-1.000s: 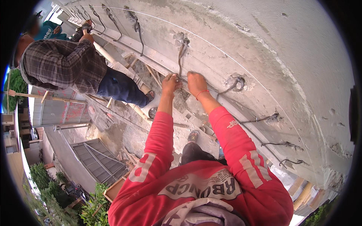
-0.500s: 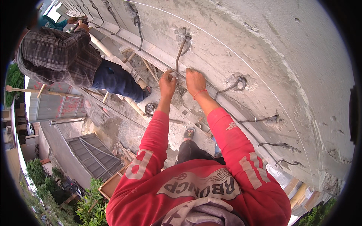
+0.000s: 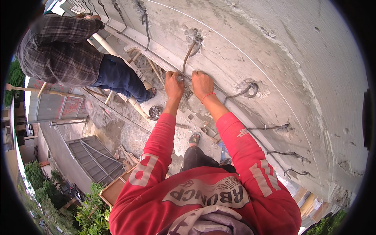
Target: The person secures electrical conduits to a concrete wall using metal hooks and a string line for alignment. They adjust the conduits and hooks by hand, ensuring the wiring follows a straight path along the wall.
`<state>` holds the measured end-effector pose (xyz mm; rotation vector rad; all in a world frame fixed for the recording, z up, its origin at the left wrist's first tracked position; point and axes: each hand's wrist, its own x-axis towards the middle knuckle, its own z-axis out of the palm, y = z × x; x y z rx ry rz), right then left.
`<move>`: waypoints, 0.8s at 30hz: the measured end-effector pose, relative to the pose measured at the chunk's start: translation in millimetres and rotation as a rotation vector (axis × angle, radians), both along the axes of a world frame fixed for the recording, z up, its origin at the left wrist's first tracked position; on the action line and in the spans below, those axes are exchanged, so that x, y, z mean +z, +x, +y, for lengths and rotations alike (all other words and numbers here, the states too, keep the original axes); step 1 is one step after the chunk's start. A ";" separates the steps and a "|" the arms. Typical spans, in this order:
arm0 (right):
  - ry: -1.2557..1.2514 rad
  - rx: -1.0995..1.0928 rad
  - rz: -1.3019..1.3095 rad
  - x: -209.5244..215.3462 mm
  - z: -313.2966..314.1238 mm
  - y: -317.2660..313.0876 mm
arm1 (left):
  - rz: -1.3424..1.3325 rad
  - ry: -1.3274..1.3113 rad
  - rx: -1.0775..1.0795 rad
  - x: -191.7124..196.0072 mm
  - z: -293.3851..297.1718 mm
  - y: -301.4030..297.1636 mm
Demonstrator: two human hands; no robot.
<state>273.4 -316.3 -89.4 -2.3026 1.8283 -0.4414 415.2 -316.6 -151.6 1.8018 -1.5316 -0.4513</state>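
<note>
**Both hands at the bent bar where it meets the rail**

You are facing a broad, rough grey concrete wall (image 3: 274, 51) that fills the upper right of the view, its surface chipped out in pockets where steel rods come through. Along it runs a long pale horizontal rail (image 3: 164, 51), and your hands work right at that line, which is likely why both arms reach straight up and forward in their red long sleeves (image 3: 156, 145).

To your left a co-worker in a dark checked shirt and blue trousers (image 3: 62, 55) stands at the same wall, hands raised to it further along. Below lies a rubble-strewn grey ledge (image 3: 129, 129), with a round dark tin (image 3: 155, 112) on it near your foot.

The curved rusty steel bar (image 3: 190, 50) drops from its chipped pocket to the rail between your hands. Your left hand (image 3: 173, 85) is closed around its lower end, seemingly holding it steady against the rail. Your right hand (image 3: 201, 84), with a thin red band at the wrist, presses curled fingers on the rail just beside the bar; I cannot tell whether it grips anything. A similar looped grey bar (image 3: 246, 91) sticks out further right, untouched.

Against the picture from a second ago, your hands sit at the same spot on the same bar, the grip unchanged. The view has shifted slightly, and the co-worker now stands a little higher and further left in it.
</note>
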 end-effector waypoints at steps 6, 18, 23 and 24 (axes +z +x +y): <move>0.070 0.016 -0.016 -0.4 -4.1 4.3 | -0.057 -0.060 -0.093 -3.6 -5.3 6.8; -0.012 0.056 0.074 4.6 -2.4 30.0 | -0.192 -0.066 -0.286 8.2 -15.0 27.8; -0.071 0.067 0.105 -4.7 -2.3 32.9 | -0.169 0.045 -0.297 7.4 -18.9 33.5; -0.073 0.075 0.111 -5.8 -2.9 32.6 | -0.167 0.067 -0.273 6.5 -17.3 32.2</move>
